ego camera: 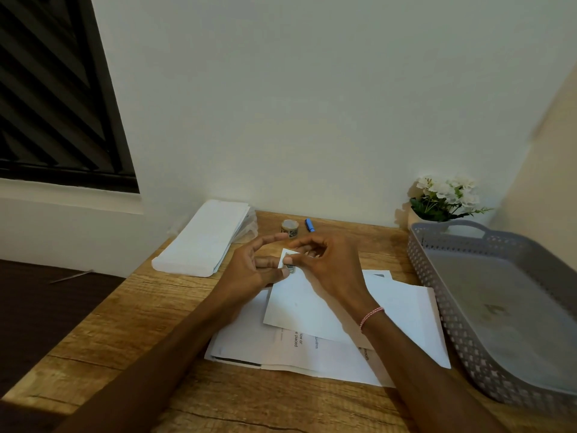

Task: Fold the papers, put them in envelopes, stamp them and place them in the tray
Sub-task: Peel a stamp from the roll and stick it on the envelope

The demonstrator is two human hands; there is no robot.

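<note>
A white envelope (299, 304) lies on a loose pile of printed papers (402, 332) in the middle of the wooden desk. Above its far left corner both hands meet on a small stamp on its white backing (288, 260). My left hand (253, 270) pinches the backing's left edge with thumb and fingers. My right hand (327, 264) pinches the stamp from the right; a pink bracelet is on that wrist. A stack of blank envelopes (203, 239) lies at the back left. The grey perforated tray (437, 276) stands at the right with nothing in it.
A small roll of stamps or tape (289, 228) and a blue pen cap (309, 225) sit by the wall behind my hands. A pot of white flowers (443, 198) stands at the back right corner, behind the tray. The desk's left edge drops to a dark floor.
</note>
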